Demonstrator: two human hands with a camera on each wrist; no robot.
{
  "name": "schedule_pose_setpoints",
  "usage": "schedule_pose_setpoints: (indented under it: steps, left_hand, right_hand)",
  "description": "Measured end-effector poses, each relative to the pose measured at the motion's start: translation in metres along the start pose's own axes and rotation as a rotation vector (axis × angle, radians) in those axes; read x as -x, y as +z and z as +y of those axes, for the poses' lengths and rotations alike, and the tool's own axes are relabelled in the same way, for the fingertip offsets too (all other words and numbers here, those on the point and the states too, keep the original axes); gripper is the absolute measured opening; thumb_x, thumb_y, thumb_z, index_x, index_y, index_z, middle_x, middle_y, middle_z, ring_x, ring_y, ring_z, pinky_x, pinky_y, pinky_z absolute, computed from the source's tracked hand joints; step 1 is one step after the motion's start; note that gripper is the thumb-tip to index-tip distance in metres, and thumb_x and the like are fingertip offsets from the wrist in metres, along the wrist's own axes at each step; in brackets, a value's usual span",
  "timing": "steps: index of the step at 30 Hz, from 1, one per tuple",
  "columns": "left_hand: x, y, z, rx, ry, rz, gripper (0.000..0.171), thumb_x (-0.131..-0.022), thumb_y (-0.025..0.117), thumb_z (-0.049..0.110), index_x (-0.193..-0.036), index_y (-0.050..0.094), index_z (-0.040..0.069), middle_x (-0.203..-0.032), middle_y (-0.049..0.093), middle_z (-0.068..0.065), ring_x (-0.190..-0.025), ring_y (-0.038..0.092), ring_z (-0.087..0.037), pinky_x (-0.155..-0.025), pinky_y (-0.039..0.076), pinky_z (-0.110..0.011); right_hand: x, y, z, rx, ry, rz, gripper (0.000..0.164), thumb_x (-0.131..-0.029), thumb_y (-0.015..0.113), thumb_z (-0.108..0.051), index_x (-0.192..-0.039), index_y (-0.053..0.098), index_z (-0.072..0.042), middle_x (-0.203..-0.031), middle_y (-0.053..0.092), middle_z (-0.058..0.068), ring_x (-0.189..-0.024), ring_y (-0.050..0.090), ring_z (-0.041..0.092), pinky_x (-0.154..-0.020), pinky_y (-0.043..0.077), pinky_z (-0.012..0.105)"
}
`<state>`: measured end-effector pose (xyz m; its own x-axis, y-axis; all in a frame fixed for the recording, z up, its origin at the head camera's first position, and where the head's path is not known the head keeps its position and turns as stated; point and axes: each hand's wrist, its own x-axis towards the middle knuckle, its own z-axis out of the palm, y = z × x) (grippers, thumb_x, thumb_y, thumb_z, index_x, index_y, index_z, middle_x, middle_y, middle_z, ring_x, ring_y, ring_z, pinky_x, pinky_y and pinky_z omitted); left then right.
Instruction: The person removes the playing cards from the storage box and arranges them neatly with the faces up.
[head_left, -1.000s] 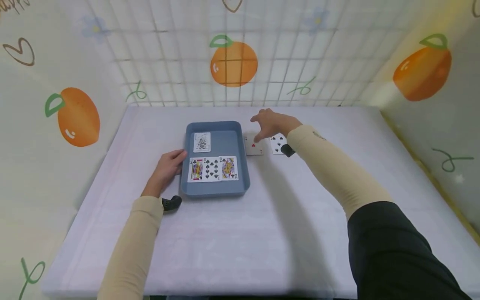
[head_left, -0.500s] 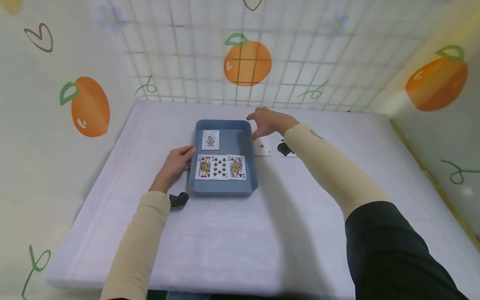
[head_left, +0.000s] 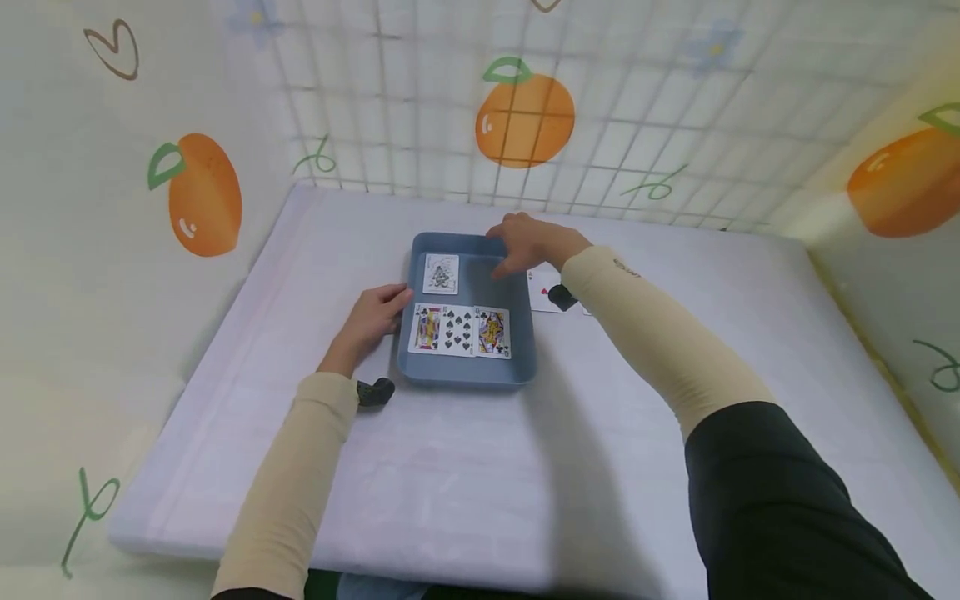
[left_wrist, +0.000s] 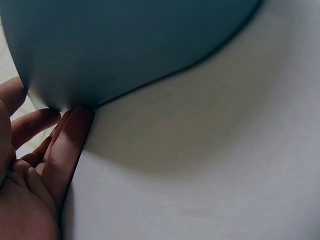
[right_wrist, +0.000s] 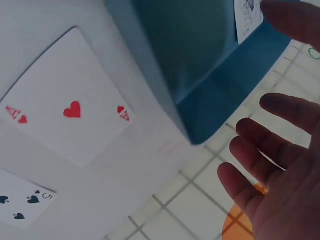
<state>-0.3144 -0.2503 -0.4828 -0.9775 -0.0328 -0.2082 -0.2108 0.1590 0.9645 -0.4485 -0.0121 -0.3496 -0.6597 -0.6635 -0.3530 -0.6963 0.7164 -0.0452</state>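
Observation:
A blue tray [head_left: 486, 287] rests on the table. Inside, a joker [head_left: 441, 274] lies at the back left. Two face cards and a ten of spades [head_left: 459, 332] form an overlapping row at its front. My left hand [head_left: 370, 317] touches the tray's left side; in the left wrist view its fingertips meet the outer wall. At the back right corner hovers my right hand [head_left: 528, 243], fingers spread and holding nothing. Just right of the tray, an ace of hearts [right_wrist: 72, 107] lies face up. Beside it, a five of spades [right_wrist: 22, 200] is mostly hidden by my sleeve in the head view.
The white-covered table [head_left: 465, 483] meets an orange-printed curtain [head_left: 420, 117] at the back and sides, with a wire grid showing through behind. Black wrist cameras sit at both cuffs. My right forearm crosses above the table's right half.
The head view has turned left, so table and tray appear further right. My right hand has moved left from above the ace to the tray's back right corner. My left hand stays at the tray.

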Motion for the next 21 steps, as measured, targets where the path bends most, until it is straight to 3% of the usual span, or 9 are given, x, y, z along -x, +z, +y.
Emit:
schedule_pose_setpoints:
  steps: [21]
  left_hand:
    - [-0.006,-0.005,-0.001,0.02,0.026,0.009,0.052,-0.102,0.057,0.033,-0.146,0.048,0.006,-0.141,0.055,-0.012,-0.124,0.056,-0.025,-0.096,0.053,-0.039]
  right_hand:
    - [-0.058,0.01,-0.044,-0.002,-0.039,-0.048,0.093,-0.079,0.079,-0.046,-0.15,0.038,-0.003,-0.148,0.04,0.022,-0.135,0.034,0.039,-0.113,0.031,0.054]
